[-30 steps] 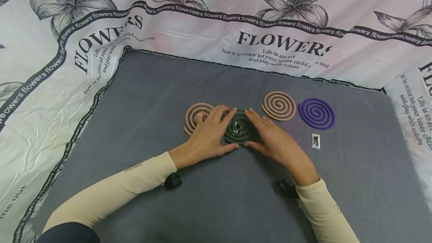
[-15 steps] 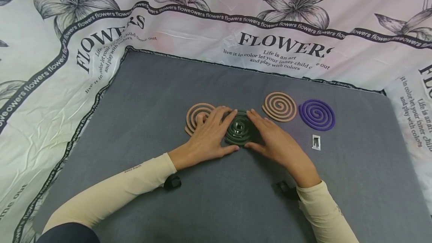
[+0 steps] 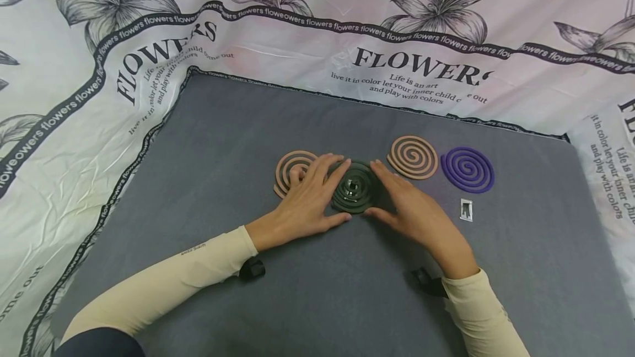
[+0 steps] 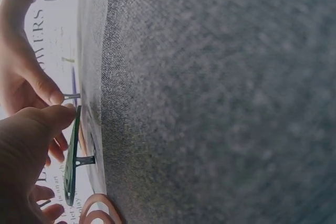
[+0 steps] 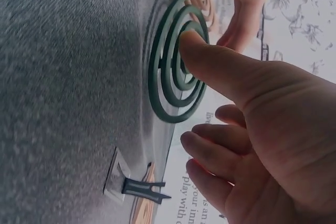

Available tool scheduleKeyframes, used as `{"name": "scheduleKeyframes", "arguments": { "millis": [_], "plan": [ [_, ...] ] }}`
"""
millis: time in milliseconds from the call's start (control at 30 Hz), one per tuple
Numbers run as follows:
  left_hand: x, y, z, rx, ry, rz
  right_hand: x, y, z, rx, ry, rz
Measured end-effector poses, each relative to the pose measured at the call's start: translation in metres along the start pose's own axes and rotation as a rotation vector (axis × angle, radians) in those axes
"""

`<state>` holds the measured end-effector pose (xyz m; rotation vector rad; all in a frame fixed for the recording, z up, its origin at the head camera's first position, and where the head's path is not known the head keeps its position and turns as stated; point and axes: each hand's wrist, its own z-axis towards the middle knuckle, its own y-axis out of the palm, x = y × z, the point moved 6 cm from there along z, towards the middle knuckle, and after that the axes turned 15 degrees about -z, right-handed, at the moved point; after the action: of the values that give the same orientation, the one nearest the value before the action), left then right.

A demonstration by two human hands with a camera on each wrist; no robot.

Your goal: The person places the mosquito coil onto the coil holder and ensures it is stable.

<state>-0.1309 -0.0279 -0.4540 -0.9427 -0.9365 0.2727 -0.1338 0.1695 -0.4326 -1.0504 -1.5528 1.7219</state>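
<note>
A dark green mosquito coil [image 3: 342, 205] lies level on a small metal stand [image 4: 85, 160], raised off the grey table. Its left rim is held between the thumb and fingers of my left hand [image 3: 305, 200]; the thumb tip meets the coil edge in the right wrist view. On the other side my right hand [image 3: 419, 216] curves loosely around the right rim, thumb toward the near edge. Whether the right fingertips touch the coil I cannot tell. In the right wrist view the right thumb overlaps the green spiral [image 5: 153, 77].
Partly under my left hand lies a tan coil [image 3: 279, 178]. Another tan coil [image 3: 413, 157] and a purple coil [image 3: 468, 169] lie at the back right. A second metal stand [image 3: 466, 210] sits near the purple coil. Flower-printed cloth [image 3: 278, 48] borders the table.
My right hand has shifted slightly right, so the gap between its fingertips and the left hand's is wider. The left hand stays at the coil's rim.
</note>
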Motion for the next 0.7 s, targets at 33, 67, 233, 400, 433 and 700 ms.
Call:
{"name": "scheduleKeyframes", "arguments": {
  "millis": [33,67,233,400,433,700],
  "plan": [
    [0.0,0.0,0.0,0.002,0.005,-0.004,0.001,-0.001,-0.001,0.002,0.003,0.003],
    [0.0,0.0,0.0,0.005,0.009,-0.007,0.002,-0.002,-0.002,0.001,0.008,0.004],
    [0.002,-0.003,0.0,0.025,0.024,-0.028,0.005,-0.005,-0.007,0.0,0.016,0.014],
    [0.006,-0.005,0.002,0.041,0.043,-0.043,0.008,-0.01,-0.014,0.036,0.021,0.028],
    [0.007,-0.005,0.002,0.043,0.048,-0.046,0.009,-0.011,-0.015,0.047,0.021,0.03],
    [0.013,-0.01,0.005,0.067,0.086,-0.067,0.015,-0.019,-0.026,0.111,0.037,0.019]
  ]
}}
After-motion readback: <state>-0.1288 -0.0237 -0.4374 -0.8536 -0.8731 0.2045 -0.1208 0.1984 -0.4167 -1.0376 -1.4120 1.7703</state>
